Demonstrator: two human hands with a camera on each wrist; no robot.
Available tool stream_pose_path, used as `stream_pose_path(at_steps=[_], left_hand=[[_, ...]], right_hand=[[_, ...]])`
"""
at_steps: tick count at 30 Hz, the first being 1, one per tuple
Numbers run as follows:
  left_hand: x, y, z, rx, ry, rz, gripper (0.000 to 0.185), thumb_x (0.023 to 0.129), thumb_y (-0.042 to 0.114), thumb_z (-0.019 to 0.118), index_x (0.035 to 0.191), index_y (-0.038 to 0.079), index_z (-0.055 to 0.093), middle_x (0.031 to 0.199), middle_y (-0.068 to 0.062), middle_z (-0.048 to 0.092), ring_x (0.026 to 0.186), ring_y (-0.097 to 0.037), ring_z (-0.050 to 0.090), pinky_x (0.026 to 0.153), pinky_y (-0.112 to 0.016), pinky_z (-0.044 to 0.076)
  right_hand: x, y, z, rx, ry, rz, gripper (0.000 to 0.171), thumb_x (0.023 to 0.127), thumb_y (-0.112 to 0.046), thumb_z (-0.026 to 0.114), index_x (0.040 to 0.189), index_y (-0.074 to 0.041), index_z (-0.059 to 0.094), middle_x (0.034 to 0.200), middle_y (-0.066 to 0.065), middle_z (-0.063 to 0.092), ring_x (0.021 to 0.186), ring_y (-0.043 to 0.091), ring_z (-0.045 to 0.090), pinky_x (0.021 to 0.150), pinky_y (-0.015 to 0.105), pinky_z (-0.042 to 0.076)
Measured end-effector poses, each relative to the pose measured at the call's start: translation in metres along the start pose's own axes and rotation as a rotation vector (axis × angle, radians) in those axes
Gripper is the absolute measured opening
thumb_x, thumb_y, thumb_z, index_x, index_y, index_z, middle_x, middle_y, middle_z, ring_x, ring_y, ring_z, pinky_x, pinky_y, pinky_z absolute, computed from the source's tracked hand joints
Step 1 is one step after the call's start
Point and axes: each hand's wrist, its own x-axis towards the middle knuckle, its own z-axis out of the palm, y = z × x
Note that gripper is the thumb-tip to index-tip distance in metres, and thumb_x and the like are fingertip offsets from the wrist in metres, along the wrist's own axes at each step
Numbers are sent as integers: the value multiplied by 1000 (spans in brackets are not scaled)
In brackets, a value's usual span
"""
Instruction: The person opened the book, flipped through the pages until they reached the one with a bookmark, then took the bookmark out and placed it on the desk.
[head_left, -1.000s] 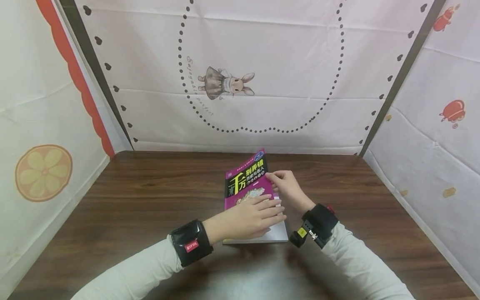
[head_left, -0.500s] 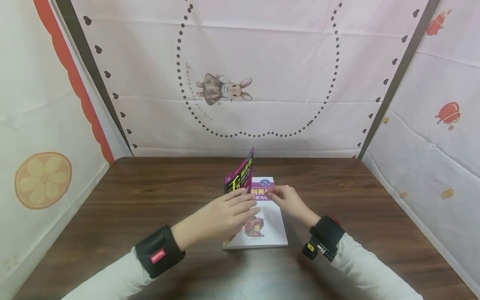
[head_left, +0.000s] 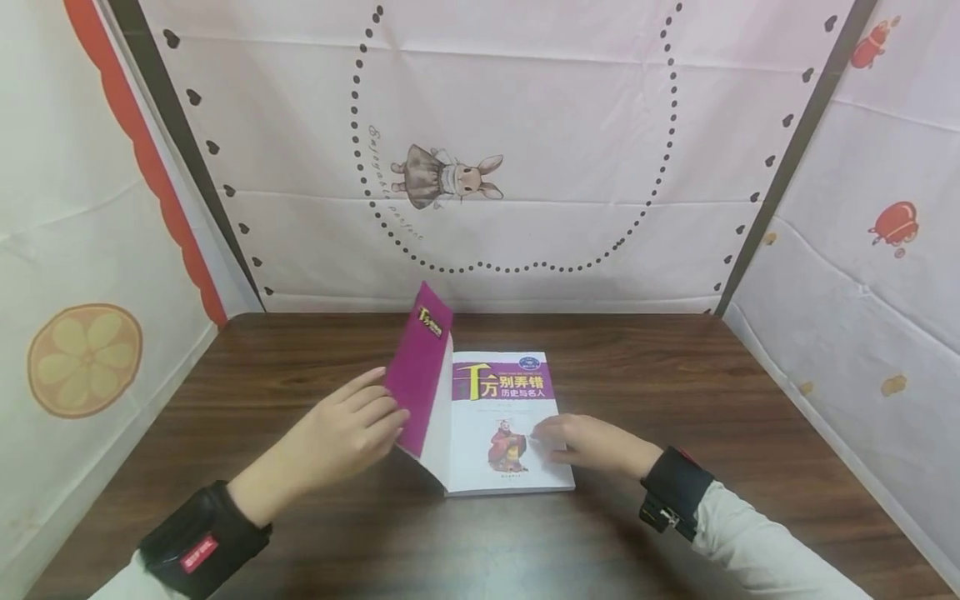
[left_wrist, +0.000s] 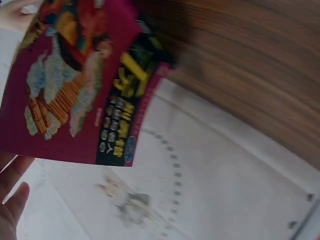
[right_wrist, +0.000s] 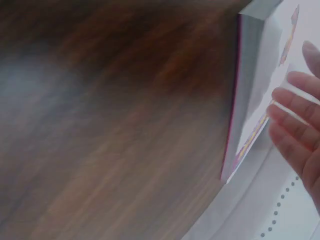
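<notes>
A paperback book (head_left: 467, 454) lies on the brown table, its white title page face up with a small robed figure printed on it. Its front cover (head_left: 429, 367) stands raised and leans left, a purple flap showing on the inside. My left hand (head_left: 352, 427) touches that flap with extended fingers. In the left wrist view, the cover's printed outside (left_wrist: 55, 142) faces the camera, with the fingers at its edge and the thumb apart from it. My right hand (head_left: 594, 442) is over the page's right edge, its fingers loosely extended (right_wrist: 297, 117) in the right wrist view.
The wooden table (head_left: 300, 367) reaches back to a white cloth wall (head_left: 585, 150) with a printed rabbit and dotted line. Similar printed cloths (head_left: 45, 217) stand at the left and right sides. Each wrist wears a black strap (head_left: 206, 537).
The front cover has swung from right to left, baring the title page. My left hand has moved left with it; my right hand has let go of the cover and come down over the page.
</notes>
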Motion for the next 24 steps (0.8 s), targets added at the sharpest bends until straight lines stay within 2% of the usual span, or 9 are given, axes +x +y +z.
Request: stream_pose_path(at_steps=[5,11,14,15,18,20,21,24], left_hand=[[-31,-5,-4,-20,-65,-47,53,102,24,27,80,5,71,75,-5,67,73,-18,63,82,-42,55],[-55,-5,-2,-98,-191,-113,63,102,33,21,73,5,69,92,-13,71,85,-25,68,73,-37,57],[-62,-3,0,-167,-277,-171,41,100,25,42,68,9,62,99,-16,71,90,-28,69,73,-37,57],[-64,-3,0,-202,-331,-207,34,97,22,49,66,11,58,101,-17,71,91,-28,69,73,-37,57],[-69,0,2,-286,-479,-323,14,84,14,67,72,14,59,106,-17,70,95,-30,68,75,-39,56],[-72,2,4,-307,-531,-370,7,81,14,70,80,13,63,106,-15,70,96,-29,68,77,-39,56],[-74,3,5,-312,-554,-387,7,82,15,70,86,11,66,107,-15,69,97,-28,67,78,-39,56],[-78,6,9,-289,-543,-381,23,81,17,71,101,6,68,108,-14,69,97,-28,67,79,-39,56]], right_hand=[[-9,4,3,-56,-27,-13,40,89,-26,65,124,-7,60,124,8,64,118,23,58,98,39,48],[-16,2,2,-142,-45,-43,49,86,-36,67,123,-5,61,125,9,63,117,23,59,96,38,49],[-18,0,2,-155,-60,-40,55,83,-40,68,125,-5,59,129,10,61,119,24,58,97,38,49],[-18,-1,2,-156,-63,-35,57,82,-41,69,125,-5,59,130,10,60,119,24,58,97,38,49],[-19,-2,5,-172,-56,-29,60,80,-42,70,125,-5,59,130,11,59,118,25,58,97,39,49],[-19,-2,7,-182,-51,-20,59,80,-41,71,125,-5,59,130,10,59,119,25,58,97,39,49],[-19,-2,7,-187,-46,-21,59,80,-41,71,125,-5,60,130,10,60,118,25,58,97,39,49],[-19,-2,8,-199,-33,-26,58,79,-40,72,123,-5,61,129,10,61,118,25,58,97,40,49]])
